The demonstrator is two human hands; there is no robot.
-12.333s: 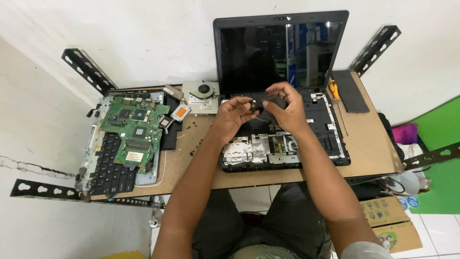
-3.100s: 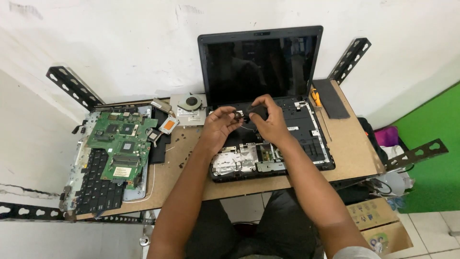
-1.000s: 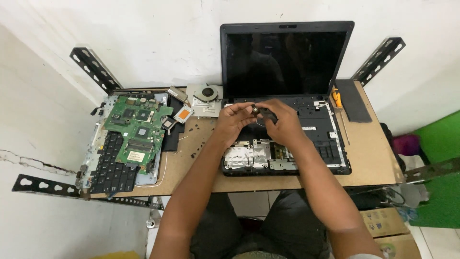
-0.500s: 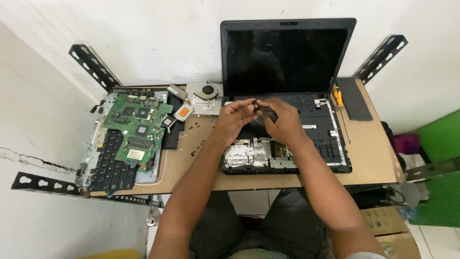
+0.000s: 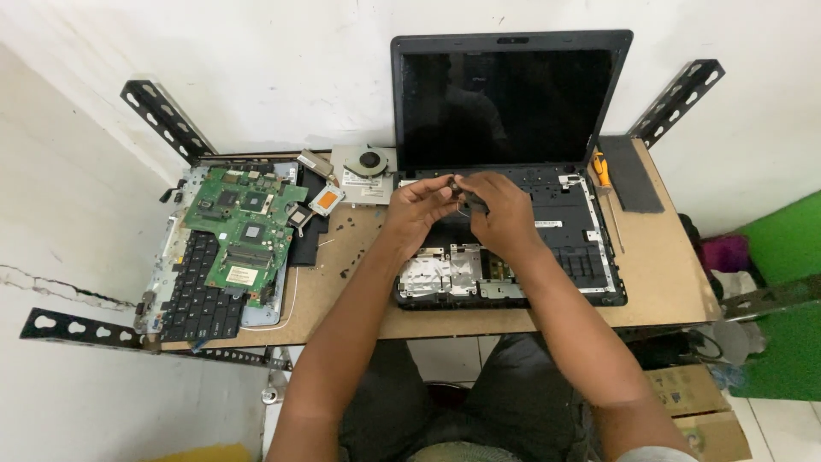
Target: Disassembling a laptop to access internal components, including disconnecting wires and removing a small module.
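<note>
Both hands meet over the rear half of the opened laptop base [image 5: 513,248], which sits toward the counter's [image 5: 667,274] back edge. The left hand [image 5: 421,204] and right hand [image 5: 499,205] pinch a small dark part [image 5: 462,195] between their fingertips, held just above the base. The part lies between the two hands, equally near each; its long axis seems to run left to right, though it is too small to be sure. A green circuit board [image 5: 244,235] lies well apart, near the counter's left edge.
</note>
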